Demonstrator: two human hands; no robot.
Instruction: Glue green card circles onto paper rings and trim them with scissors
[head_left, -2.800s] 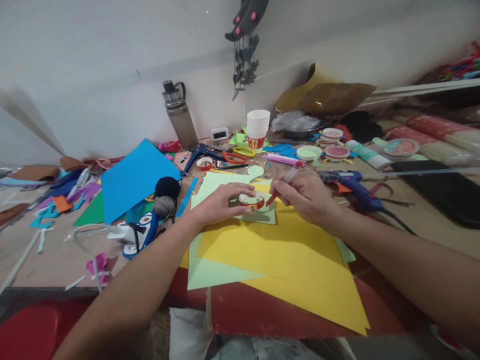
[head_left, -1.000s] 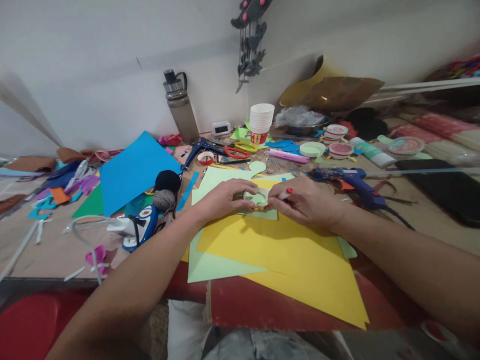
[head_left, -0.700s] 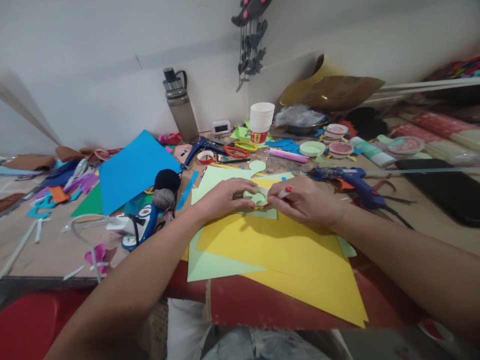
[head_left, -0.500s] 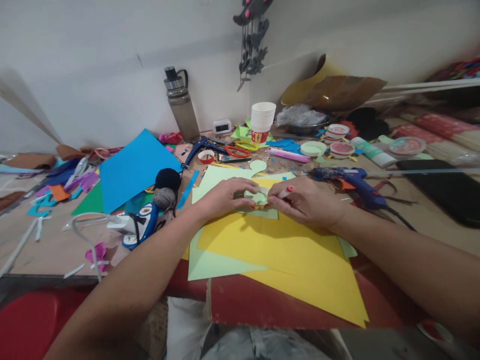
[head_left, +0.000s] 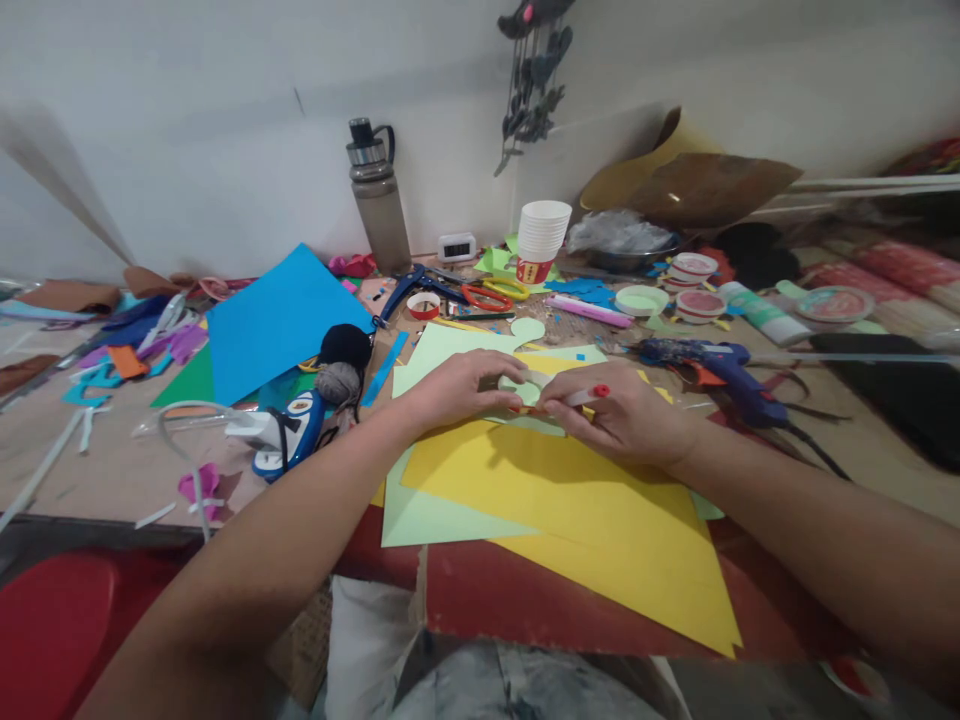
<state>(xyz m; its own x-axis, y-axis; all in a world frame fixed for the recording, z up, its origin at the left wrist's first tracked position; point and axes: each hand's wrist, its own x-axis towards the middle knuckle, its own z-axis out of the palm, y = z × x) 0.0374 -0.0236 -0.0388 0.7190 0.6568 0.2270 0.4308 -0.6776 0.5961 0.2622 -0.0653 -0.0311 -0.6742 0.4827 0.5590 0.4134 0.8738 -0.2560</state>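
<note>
A short ring cut from a paper cup sits upright on a small light green paper, with green showing inside it. My left hand curls its thumb and fingers around the ring's left side. In my right hand is a pen with a red end, slanted up to the right. Its tip is hidden at the ring's right side, where my right fingertips come close to or touch the ring. Yellow sheets and a larger light green sheet lie under both hands.
Behind the hands are orange-handled scissors, a pink marker, stacked paper cups and a bottle. To the right lie a blue glue gun and a black phone. Blue paper and yarn balls are left.
The pen in my right hand tilts lower and its red end has shifted right. My left hand keeps hold of the ring. The whole view has shifted slightly.
</note>
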